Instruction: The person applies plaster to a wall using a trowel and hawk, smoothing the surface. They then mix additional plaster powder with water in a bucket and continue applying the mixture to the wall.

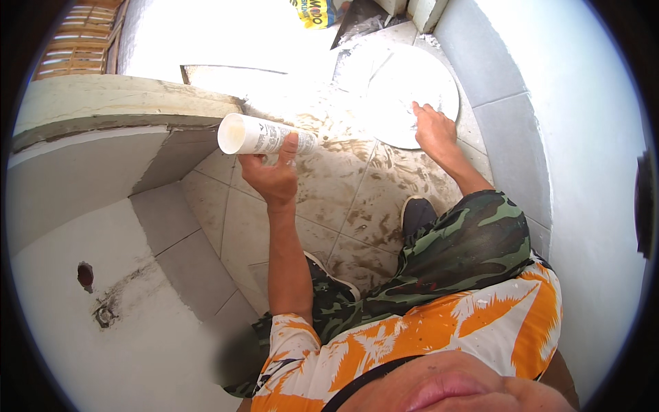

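My left hand [271, 177] is closed around a white plastic cylinder-shaped container [268, 136] with small dark print. It lies sideways in the grip, its pale round end turned to the left and my thumb over its side. To the right, my right hand [435, 130] reaches over a wide, round white surface [395, 89], fingers bent with one fingertip pointing forward. Glare washes out that surface, so whether it is a board or a bucket's contents I cannot tell. Whatever those fingers may pinch is hidden.
Mud-smeared floor tiles [343, 199] lie between my shoes. A white wall with grey tiles [511, 137] rises on the right. At left stand a ledge [123, 96] and a wall with a hole [85, 275]. A yellow bag [314, 14] sits at the far side.
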`<state>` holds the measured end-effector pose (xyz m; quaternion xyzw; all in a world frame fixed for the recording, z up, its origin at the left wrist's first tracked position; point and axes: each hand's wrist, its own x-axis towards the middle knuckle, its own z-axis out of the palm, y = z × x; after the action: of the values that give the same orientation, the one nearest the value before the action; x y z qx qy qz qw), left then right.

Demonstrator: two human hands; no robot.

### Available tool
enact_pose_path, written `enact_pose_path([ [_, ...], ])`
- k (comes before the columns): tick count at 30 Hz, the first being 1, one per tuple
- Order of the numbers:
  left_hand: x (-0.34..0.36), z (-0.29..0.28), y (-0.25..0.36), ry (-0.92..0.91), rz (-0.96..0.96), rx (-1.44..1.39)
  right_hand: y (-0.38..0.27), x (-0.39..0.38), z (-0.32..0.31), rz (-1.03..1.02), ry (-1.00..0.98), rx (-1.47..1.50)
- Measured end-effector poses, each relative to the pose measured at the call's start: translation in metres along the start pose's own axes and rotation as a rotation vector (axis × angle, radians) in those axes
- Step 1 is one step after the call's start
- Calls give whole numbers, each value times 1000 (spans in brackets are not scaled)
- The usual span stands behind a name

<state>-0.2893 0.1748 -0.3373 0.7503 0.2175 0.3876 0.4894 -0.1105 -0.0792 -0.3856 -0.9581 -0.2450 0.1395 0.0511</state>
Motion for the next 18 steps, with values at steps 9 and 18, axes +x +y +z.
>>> enact_pose_path([
  [9,1,-1,4,-9,13,-47,35,5,-34,75,-12,25],
  [18,3,4,5,-80,35,18,54,-3,-23,133,58,16],
])
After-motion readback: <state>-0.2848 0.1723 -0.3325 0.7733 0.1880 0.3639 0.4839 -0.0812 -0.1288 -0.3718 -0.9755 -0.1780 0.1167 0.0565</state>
